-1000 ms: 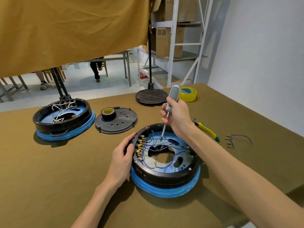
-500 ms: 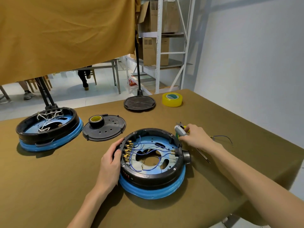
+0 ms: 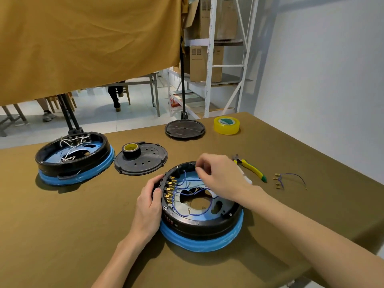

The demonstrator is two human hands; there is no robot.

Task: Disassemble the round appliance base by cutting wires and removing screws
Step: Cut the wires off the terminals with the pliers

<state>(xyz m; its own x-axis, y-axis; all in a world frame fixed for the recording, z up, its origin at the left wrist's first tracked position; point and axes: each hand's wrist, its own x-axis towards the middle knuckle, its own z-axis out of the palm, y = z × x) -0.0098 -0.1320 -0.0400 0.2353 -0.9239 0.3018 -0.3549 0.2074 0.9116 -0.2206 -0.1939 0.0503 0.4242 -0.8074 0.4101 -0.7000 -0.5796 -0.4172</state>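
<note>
We see a bright, evenly lit room with soft daylight coming from the open floor area behind the hanging cloth (image 3: 89, 44). Soft shadows pool under each arm on the surface (image 3: 62, 235). The right hand (image 3: 220, 175) is slightly motion-blurred. Wide-angle distortion bends the shelving (image 3: 209, 59).

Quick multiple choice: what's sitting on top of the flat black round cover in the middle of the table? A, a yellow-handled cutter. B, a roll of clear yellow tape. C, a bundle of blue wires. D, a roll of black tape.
D: a roll of black tape stands on the flat black cover, while the yellow-handled cutter and the clear yellow tape roll lie on the table elsewhere.
</note>
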